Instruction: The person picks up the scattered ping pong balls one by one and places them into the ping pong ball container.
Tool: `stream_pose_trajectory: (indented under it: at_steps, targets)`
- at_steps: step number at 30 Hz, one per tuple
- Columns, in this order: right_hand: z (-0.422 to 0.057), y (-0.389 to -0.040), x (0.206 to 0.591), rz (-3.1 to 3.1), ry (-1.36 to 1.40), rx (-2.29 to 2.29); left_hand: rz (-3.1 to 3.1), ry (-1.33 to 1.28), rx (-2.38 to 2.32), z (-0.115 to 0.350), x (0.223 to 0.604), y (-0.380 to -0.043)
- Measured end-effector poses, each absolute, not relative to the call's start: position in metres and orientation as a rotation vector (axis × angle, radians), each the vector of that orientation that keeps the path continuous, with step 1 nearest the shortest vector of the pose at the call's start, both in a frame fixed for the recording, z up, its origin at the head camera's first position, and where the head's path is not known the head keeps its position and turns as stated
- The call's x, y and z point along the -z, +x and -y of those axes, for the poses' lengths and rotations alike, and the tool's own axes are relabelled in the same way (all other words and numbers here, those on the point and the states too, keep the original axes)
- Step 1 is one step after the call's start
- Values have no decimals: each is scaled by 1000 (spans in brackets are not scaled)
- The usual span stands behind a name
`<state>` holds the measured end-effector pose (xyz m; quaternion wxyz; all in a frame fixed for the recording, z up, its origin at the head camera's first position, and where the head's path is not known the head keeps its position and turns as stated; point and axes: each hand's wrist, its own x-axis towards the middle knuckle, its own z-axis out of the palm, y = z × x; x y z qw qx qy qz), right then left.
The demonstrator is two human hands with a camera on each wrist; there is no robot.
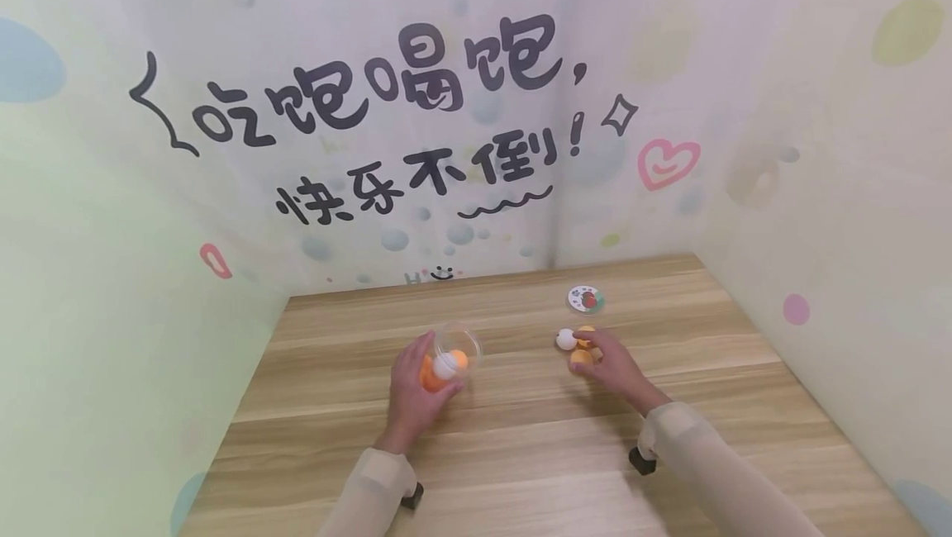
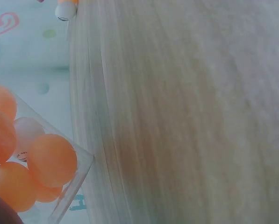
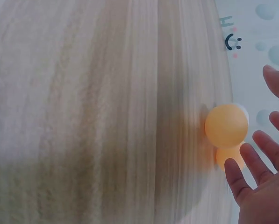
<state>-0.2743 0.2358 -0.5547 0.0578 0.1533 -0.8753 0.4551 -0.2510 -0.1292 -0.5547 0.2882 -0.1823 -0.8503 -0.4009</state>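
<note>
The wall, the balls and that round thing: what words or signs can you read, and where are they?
"吃饱喝饱," on the back wall, upper line.
"快乐不倒!" on the back wall, lower line.
Teal mark low on the wall: maybe "H", unsure.
Print on the white ball inside the clear tub: too small to read.
Other white ball: print too small.
Round disc: too small.

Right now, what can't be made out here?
Ball total inside the clear plastic cup: balls overlap; left wrist view's edge crops it.
White ping-pong ball: mostly behind an orange ping-pong ball, right wrist view.
Small print on the round disc: too tiny, head view.
</note>
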Motion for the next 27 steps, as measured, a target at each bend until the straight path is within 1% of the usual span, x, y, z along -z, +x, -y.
stream_pose_trajectory:
  at_steps: [12,27]
  targets:
    - [-234,-278,561,2773,380,-1327,2285,-478,1069,130,555,-250]
    - [-235,-284,569,2823,360,-1296,2280,-479,1071,129,555,-251]
